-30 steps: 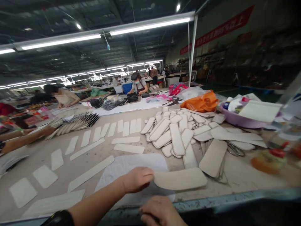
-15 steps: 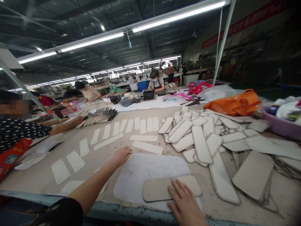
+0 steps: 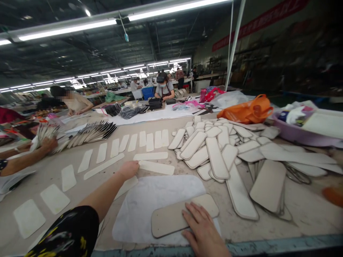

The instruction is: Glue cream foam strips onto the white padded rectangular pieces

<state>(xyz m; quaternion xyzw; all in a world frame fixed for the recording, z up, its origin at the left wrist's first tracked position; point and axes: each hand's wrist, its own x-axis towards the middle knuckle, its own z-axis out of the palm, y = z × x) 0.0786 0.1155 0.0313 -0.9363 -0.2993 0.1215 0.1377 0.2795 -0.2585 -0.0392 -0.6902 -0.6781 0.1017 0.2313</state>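
Observation:
My left hand (image 3: 130, 170) is stretched forward, fingers closed at the left end of a long off-white strip (image 3: 158, 167) lying on the table. Its fingertips are partly hidden from me. My right hand (image 3: 202, 226) lies flat with fingers spread on a beige rounded panel (image 3: 168, 217). That panel rests on a thin white sheet (image 3: 139, 200) near the table's front edge. Beside my left forearm is another off-white piece (image 3: 126, 187), partly covered by the arm.
Off-white pieces (image 3: 101, 153) lie in a curved row on the left. At right is a heap of padded panels (image 3: 217, 157), with an orange bag (image 3: 246, 110) and a purple basin (image 3: 294, 134) behind. A co-worker's hands (image 3: 49, 144) hold pieces at far left.
My left hand has moved from the white sheet's upper corner to the strip's end. My right hand stays on the panel. The view has swung right, and the co-worker's hands have lifted some pieces.

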